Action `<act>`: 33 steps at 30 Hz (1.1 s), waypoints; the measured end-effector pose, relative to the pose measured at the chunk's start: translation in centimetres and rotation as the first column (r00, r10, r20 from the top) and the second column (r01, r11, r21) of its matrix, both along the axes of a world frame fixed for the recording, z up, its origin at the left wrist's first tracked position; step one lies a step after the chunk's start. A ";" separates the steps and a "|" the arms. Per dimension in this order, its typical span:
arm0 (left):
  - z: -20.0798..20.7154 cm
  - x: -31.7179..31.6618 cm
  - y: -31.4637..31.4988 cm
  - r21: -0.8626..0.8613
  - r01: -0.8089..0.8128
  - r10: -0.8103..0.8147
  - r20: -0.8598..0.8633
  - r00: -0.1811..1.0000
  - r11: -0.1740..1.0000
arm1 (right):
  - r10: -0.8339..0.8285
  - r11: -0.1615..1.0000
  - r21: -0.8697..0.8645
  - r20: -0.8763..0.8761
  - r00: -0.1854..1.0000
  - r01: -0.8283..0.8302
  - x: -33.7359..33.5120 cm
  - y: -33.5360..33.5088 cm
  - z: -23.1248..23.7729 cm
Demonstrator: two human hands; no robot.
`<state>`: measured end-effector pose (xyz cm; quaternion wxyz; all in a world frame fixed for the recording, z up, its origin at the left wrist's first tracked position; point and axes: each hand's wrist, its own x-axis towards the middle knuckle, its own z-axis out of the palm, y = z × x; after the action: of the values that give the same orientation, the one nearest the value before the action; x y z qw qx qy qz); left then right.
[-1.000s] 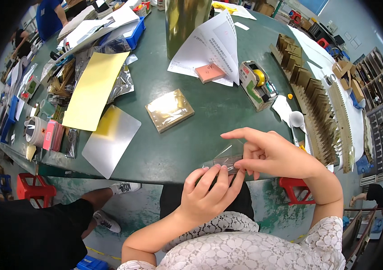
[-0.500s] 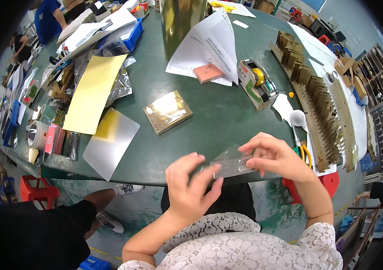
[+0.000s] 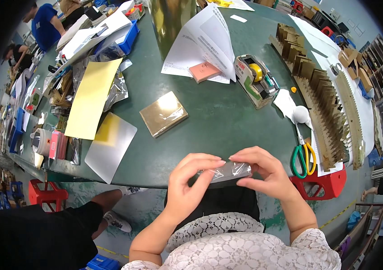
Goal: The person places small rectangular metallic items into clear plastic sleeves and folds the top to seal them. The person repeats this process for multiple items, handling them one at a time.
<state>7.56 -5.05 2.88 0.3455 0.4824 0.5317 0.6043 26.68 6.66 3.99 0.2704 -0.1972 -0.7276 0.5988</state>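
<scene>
At the table's near edge I hold a flat, shiny packet in clear plastic film (image 3: 232,172). The thumb and fingers of my left hand (image 3: 188,181) close on its left end. My right hand (image 3: 268,174) curls round the right end, with fingertips along the top edge and the thumb below. What lies under the film cannot be made out. Beyond my hands sits a gold, film-wrapped block (image 3: 163,114). Off to the right, scissors (image 3: 303,157) with one green and one yellow handle lie near a white ball-shaped thing (image 3: 301,114).
A yellow sheet (image 3: 93,99) and a translucent sheet (image 3: 110,146) lie left. Farther back are a folded paper (image 3: 200,42), a pink block (image 3: 204,71) and an open box (image 3: 256,81). Toothed racks (image 3: 313,85) line the right. Another person's leg (image 3: 103,204) is at left.
Both hands have closed in on the packet from its two ends. The raised flap of film no longer stands up. The view has shifted slightly, uncovering the scissors' handles.
</scene>
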 end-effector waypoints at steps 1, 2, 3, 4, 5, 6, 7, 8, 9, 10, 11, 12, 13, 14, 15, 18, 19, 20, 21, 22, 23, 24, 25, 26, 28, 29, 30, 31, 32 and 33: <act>-0.2 -0.1 -0.2 0.065 -0.013 0.026 -0.203 0.979 0.998 | 0.032 0.996 0.077 0.020 0.999 -0.034 0.2 0.3 -0.1; -0.2 -0.2 -0.5 0.109 -0.017 0.053 -0.336 0.940 0.994 | 0.063 0.986 0.152 0.042 0.997 -0.069 0.4 0.9 -0.1; 0.0 0.0 -0.6 0.138 -0.029 0.087 -0.428 0.899 0.990 | 0.093 0.969 0.226 0.061 0.994 -0.104 0.4 1.3 -0.1; 0.4 0.2 -0.7 0.169 -0.038 0.121 -0.515 0.849 0.985 | 0.089 0.953 0.286 0.051 0.995 -0.100 0.3 1.5 -0.2; 0.6 0.3 -0.8 0.200 -0.043 0.157 -0.594 0.789 0.979 | 0.086 0.934 0.345 0.040 0.995 -0.095 0.3 1.7 -0.3; 0.1 0.0 -0.9 0.258 -0.050 0.225 -0.712 0.666 0.965 | 0.089 0.908 0.408 0.027 0.996 -0.092 0.1 1.8 -0.3; -0.2 0.0 -0.9 0.292 -0.050 0.260 -0.741 0.619 0.955 | 0.071 0.894 0.441 0.044 0.996 -0.083 0.2 1.7 -0.3; -0.3 0.1 -0.9 0.326 -0.048 0.294 -0.767 0.570 0.944 | 0.052 0.878 0.473 0.060 0.997 -0.074 0.2 1.5 -0.3; -0.3 0.3 -0.7 0.367 -0.039 0.332 -0.786 0.521 0.929 | 0.027 0.857 0.512 0.077 0.997 -0.063 0.4 1.5 -0.1; -0.2 0.6 -0.6 0.410 -0.052 0.385 -0.798 0.463 0.911 | 0.057 0.830 0.549 0.087 0.995 -0.096 0.5 1.7 0.0; -0.4 0.7 -0.8 0.420 -0.046 0.391 -0.793 0.468 0.906 | 0.086 0.801 0.585 0.099 0.991 -0.128 0.6 1.9 0.0; -0.8 0.8 -1.1 0.440 -0.033 0.403 -0.785 0.471 0.897 | 0.107 0.763 0.628 0.110 0.988 -0.152 0.7 2.3 0.3; -1.0 0.9 -1.1 0.459 -0.019 0.413 -0.777 0.475 0.888 | 0.145 0.779 0.600 0.109 0.983 -0.182 0.8 3.0 0.6; -1.1 0.9 -1.1 0.467 -0.024 0.419 -0.770 0.481 0.884 | 0.183 0.794 0.571 0.107 0.977 -0.211 0.9 4.1 1.2; -1.3 1.0 -0.9 0.475 -0.024 0.424 -0.760 0.493 0.879 | 0.215 0.806 0.541 0.108 0.971 -0.239 1.3 5.2 1.7; -1.7 1.0 -1.1 0.488 -0.063 0.450 -0.738 0.503 0.870 | -0.260 0.953 0.179 0.062 0.964 0.245 0.7 9.9 2.9; -1.7 1.2 -0.8 0.497 -0.059 0.452 -0.726 0.518 0.866 | -0.468 0.864 0.265 0.106 0.877 0.429 0.9 12.2 3.3; -1.7 1.3 -0.6 0.505 -0.059 0.457 -0.717 0.527 0.861 | -0.538 0.810 0.363 0.150 0.829 0.460 1.4 14.8 2.4; -1.7 1.4 -0.4 0.512 -0.064 0.463 -0.709 0.531 0.857 | -0.603 0.753 0.456 0.186 0.776 0.475 1.8 17.0 1.4; -1.7 1.4 -0.3 0.515 -0.060 0.467 -0.715 0.520 0.855 | -0.572 0.782 0.461 0.261 0.778 0.421 1.6 18.4 0.4; -1.7 1.3 -0.4 0.515 -0.062 0.471 -0.722 0.506 0.855 | -0.533 0.813 0.457 0.336 0.776 0.360 1.1 19.1 -0.1; -1.9 1.4 -0.8 0.502 -0.070 0.466 -0.731 0.498 0.862 | -0.483 0.866 0.370 0.449 0.752 0.335 0.4 18.7 -0.1; -2.0 1.4 -1.0 0.494 -0.074 0.463 -0.739 0.490 0.867 | -0.425 0.902 0.269 0.417 0.803 0.338 0.2 18.3 0.2; -2.0 1.3 -1.2 0.486 -0.078 0.460 -0.746 0.481 0.871 | -0.370 0.929 0.165 0.378 0.849 0.332 0.1 18.0 0.6; -1.9 1.1 -1.0 0.485 -0.075 0.459 -0.750 0.476 0.871 | -0.295 0.955 0.037 0.248 0.923 0.295 0.5 17.9 0.5; -2.0 1.1 -0.9 0.478 -0.072 0.450 -0.752 0.482 0.875 | -0.298 0.952 -0.029 0.143 0.944 0.305 0.8 17.0 0.5; -2.2 1.0 -1.0 0.464 -0.074 0.438 -0.756 0.487 0.883 | -0.305 0.951 -0.020 0.089 0.948 0.308 1.0 16.4 -0.3; -2.2 1.1 -1.1 0.449 -0.087 0.426 -0.744 0.514 0.889 | -0.315 0.949 -0.004 0.029 0.949 0.315 1.4 16.2 -0.9; -1.9 1.2 -1.2 0.434 -0.099 0.415 -0.731 0.541 0.895 | -0.334 0.942 0.007 0.106 0.937 0.335 2.5 17.1 -2.7; -1.6 1.4 -1.1 0.427 -0.098 0.401 -0.714 0.574 0.899 | -0.372 0.927 0.092 0.141 0.917 0.362 3.3 17.8 -4.2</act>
<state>8.97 -6.18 1.23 -0.1028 0.6684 0.5788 0.4558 29.95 24.45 -0.19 0.3263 -0.3679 -0.7155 0.4963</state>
